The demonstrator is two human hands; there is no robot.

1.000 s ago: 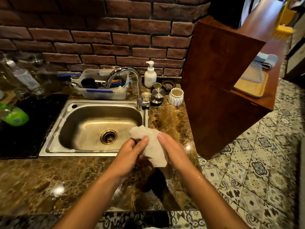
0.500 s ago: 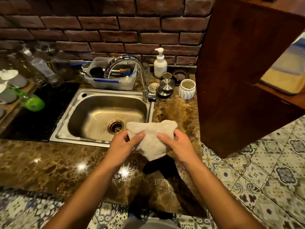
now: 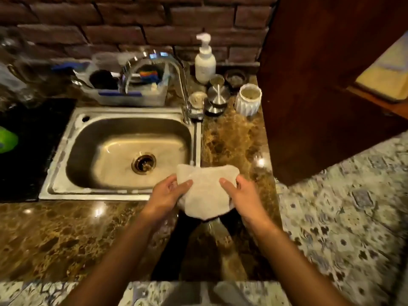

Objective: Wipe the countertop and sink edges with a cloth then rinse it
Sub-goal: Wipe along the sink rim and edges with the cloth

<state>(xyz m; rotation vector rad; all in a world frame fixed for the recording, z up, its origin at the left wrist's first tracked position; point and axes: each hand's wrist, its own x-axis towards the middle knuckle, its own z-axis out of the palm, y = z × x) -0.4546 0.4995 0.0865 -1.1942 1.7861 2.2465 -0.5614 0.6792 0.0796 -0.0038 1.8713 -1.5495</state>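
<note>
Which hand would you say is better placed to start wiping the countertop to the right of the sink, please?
Probably the right hand. It grips the cloth directly over that marble strip, while the left hand holds the cloth's other side nearer the sink.

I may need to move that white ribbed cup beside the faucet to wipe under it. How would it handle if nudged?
The white ribbed cup looks ceramic, so probably stiff and breakable. It stands upright close to the steel lids, so a sideways push would likely knock them. Lifting seems safer.
</note>
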